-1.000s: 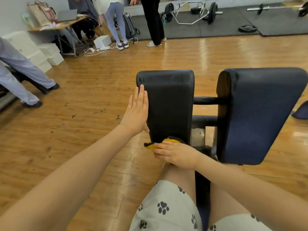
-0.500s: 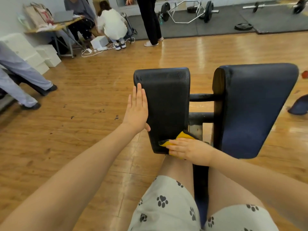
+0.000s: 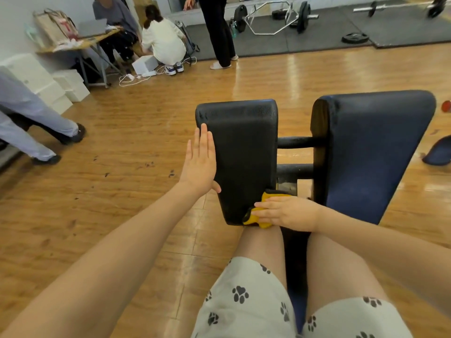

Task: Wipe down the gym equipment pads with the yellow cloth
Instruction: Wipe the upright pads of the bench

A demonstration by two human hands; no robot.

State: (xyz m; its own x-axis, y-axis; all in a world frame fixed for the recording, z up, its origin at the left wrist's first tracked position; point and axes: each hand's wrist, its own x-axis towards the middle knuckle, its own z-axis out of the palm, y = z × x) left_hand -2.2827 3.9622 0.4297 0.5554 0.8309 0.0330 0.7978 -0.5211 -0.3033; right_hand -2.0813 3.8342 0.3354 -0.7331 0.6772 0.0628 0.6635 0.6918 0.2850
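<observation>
Two upright pads stand in front of my knees: a black left pad [image 3: 244, 154] and a dark blue right pad [image 3: 371, 152], joined by black bars [image 3: 296, 141]. My left hand [image 3: 200, 162] lies flat with straight fingers against the left pad's outer side. My right hand [image 3: 285, 212] presses the yellow cloth [image 3: 266, 200] with straight fingers against the black pad's lower right corner. Most of the cloth is hidden under the hand.
I sit astride the machine's black frame [image 3: 294, 252] on a wooden floor [image 3: 122, 191]. Several people are at the back left near a table [image 3: 80, 42] and white boxes [image 3: 44, 81]. A hex barbell [image 3: 271, 18] and a weight plate [image 3: 355, 38] lie on dark mats beyond.
My right hand has slid the yellow cloth rightwards along the black pad's bottom edge to its lower right corner. My left hand has stayed on the pad's side.
</observation>
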